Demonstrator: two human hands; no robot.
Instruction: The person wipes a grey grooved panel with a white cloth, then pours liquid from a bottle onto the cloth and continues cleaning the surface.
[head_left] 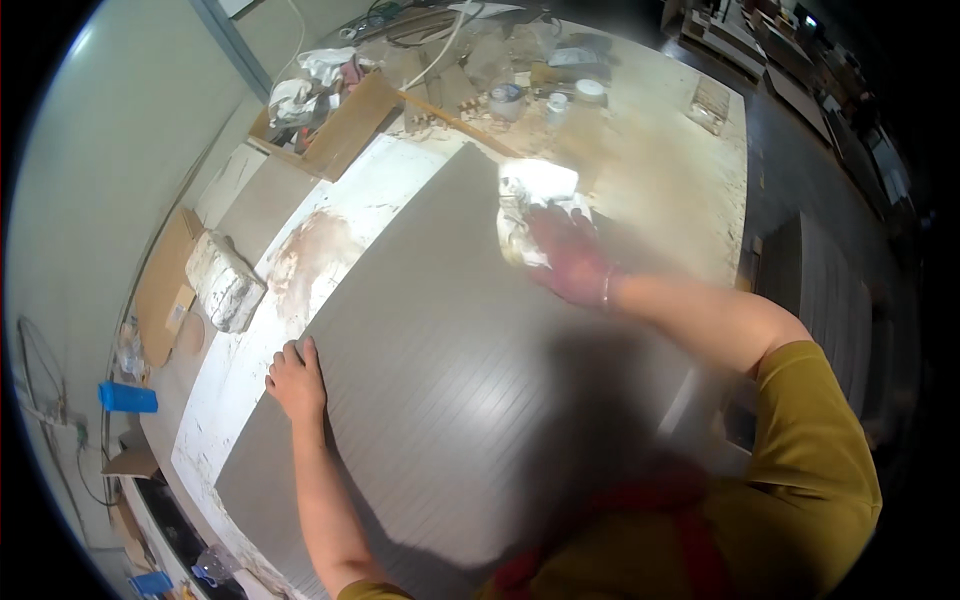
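A large grey ribbed panel [440,370] lies flat on a white, stained worktable [235,370]. My left hand [296,378] rests flat on the panel's left edge, fingers together, holding nothing. My right hand [568,255], in a reddish glove, reaches to the panel's far end and presses a crumpled white cloth [530,205] against the surface. The hand and cloth are blurred.
A white stained block [225,280] sits left of the panel. An open cardboard box [330,115] with rags stands at the back left. Jars, containers and cables [545,95] clutter the far end. A blue object [128,397] lies at far left. Stacked boards [830,300] stand on the right.
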